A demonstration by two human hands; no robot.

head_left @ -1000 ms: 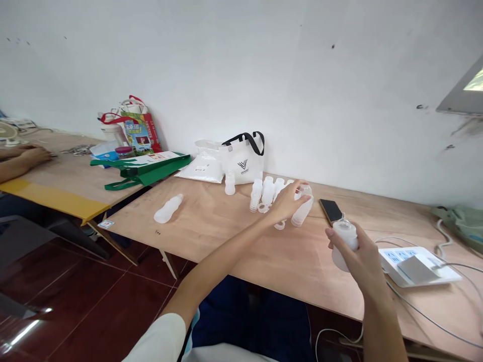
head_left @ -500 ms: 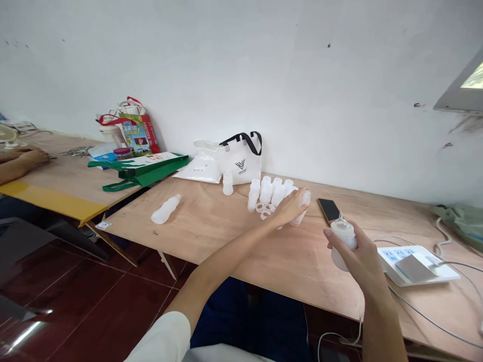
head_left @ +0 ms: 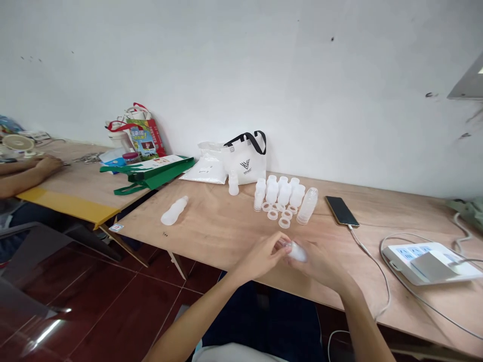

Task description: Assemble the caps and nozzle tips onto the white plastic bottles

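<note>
My right hand point(head_left: 320, 264), blurred by motion, is wrapped round a small white baby bottle point(head_left: 299, 252) tilted over the table's front edge. My left hand point(head_left: 268, 255) meets it at the bottle's top end, its fingers closed on a clear cap point(head_left: 286, 245) mostly hidden by them. Beyond the hands stands a leaning stack of clear caps point(head_left: 308, 205). Beside it are several translucent rings point(head_left: 284, 222) and several white bottles point(head_left: 284, 193). Another bottle point(head_left: 233, 184) stands upright near the bags, and one bottle point(head_left: 174, 211) lies on its side at the left.
A phone point(head_left: 341, 211) on a cable and a white power strip point(head_left: 433, 262) lie at the right. Against the wall rest a white bag point(head_left: 245, 163) and a plastic packet point(head_left: 207, 168). A green bag point(head_left: 162, 173) bridges to the neighbouring table, where another person's hands point(head_left: 49, 165) rest.
My left hand has come back from the clear cap stack to the bottle. My right hand has carried the bottle leftward and tilted it, so both hands now meet.
</note>
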